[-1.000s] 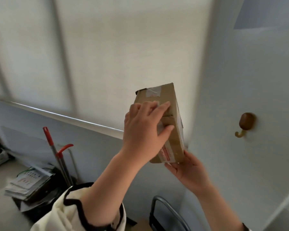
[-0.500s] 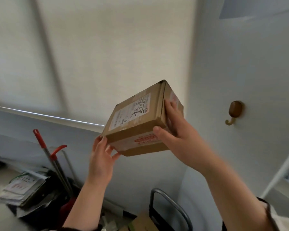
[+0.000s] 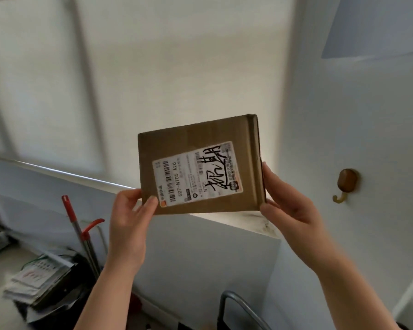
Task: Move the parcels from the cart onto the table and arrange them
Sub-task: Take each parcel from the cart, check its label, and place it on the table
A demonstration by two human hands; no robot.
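Head shows left hand (image 3: 129,220), right hand (image 3: 290,207) gripping parcel (image 3: 191,144).

1. The parcel (image 3: 196,134) is brown cardboard, matt and slightly rough.
2. On the parcel's face, the label (image 3: 197,173) is smooth white paper with a faint sheen, marked in black ink.
3. Right of the parcel, the wall hook (image 3: 347,181) has a smooth, satin wooden knob and a brass-coloured metal hook.
4. Below left of the parcel, the poles (image 3: 89,251) are dull grey metal with red plastic fittings.
5. Further below left, the stacked sheets (image 3: 38,282) are matt paper.
6. Below the parcel, the cart handle (image 3: 239,303) is smooth grey metal tube.
7. Behind the parcel, the blind (image 3: 177,67) looks like pale matt cloth.
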